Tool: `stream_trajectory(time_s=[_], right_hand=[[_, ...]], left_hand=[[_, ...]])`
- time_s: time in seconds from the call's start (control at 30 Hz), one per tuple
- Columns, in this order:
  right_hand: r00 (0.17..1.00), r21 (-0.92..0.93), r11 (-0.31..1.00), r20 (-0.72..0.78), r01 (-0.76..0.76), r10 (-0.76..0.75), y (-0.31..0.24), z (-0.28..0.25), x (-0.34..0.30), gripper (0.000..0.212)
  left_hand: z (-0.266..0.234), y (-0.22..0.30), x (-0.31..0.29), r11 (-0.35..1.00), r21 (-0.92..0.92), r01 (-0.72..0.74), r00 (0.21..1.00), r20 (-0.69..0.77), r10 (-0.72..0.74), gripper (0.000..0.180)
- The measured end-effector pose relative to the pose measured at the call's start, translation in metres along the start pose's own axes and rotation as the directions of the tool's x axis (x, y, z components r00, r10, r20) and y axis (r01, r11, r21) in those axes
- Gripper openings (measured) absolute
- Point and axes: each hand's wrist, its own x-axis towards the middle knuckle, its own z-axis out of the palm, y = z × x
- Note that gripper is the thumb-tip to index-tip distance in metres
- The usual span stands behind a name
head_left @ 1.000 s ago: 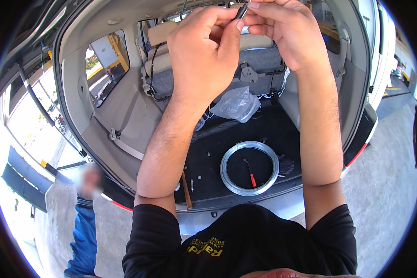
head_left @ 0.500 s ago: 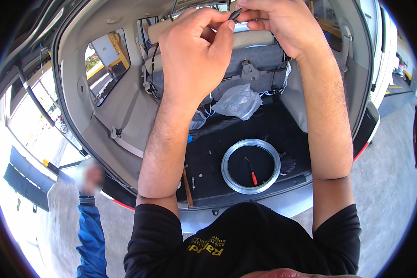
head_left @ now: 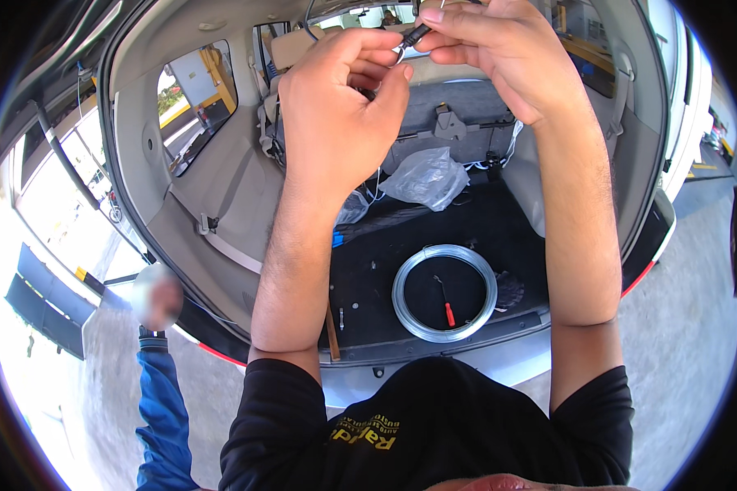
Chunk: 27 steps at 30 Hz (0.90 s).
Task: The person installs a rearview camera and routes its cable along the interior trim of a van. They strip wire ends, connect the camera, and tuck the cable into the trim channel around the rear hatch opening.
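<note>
High in the view, in front of the rear seat back, both hands meet at a short black cable piece with a pale end at its lower tip. My left hand has its fingertips at that lower end, thumb and forefinger curled round it. From the other side, my right hand pinches the upper part between thumb and fingers. A thin dark cable hangs down behind my left hand.
Below my arms, the black cargo floor holds a coil of silvery wire round a red-handled screwdriver. A wooden handle and a clear plastic bag lie there too. A blue-sleeved person stands at left.
My left fingers have loosened a little and shifted down the black cable piece, so its pale lower end shows. My right hand has moved slightly. The view has shifted a little.
</note>
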Motion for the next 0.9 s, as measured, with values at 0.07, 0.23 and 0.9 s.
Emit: stream_trajectory(time_s=[0.07,0.23,0.9], right_hand=[[1.0,-0.003,1.0,-0.018,0.0,0.0,-0.001,0.004,-0.001,0.024],[0.997,0.044,0.997,0.043,0.06,-0.062,0.001,0.003,0.002,0.027],[0.994,0.087,0.992,0.051,0.09,-0.095,0.022,0.012,0.013,0.015]], left_hand=[[-0.004,-0.001,-0.003,0.995,0.067,-0.069,0.997,-0.037,0.072,0.017],[-0.007,-0.007,-0.01,0.974,0.17,-0.152,0.982,-0.09,0.168,0.016],[0.009,-0.002,-0.022,0.677,-0.633,0.376,0.917,0.146,-0.372,0.023]])
